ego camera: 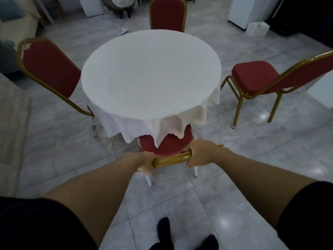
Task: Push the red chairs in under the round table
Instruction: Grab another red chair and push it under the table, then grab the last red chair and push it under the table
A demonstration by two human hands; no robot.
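A round table [151,73] under a white cloth stands in the middle of the tiled floor. The near red chair [167,145] with a gold frame sits right in front of me, its seat partly beneath the hanging cloth. My left hand [145,162] and my right hand [201,153] both grip the gold top rail of its backrest. The left red chair [52,67] is tucked close against the table. The far red chair [167,14] stands behind the table's far edge. The right red chair [255,76] stands apart from the table, seat fully exposed.
White cabinets [243,11] and a white box [257,28] stand at the back right, another white cabinet [91,6] at the back left. A pale rug [12,134] lies at the left. My feet in dark socks [163,231] are on the tiles below.
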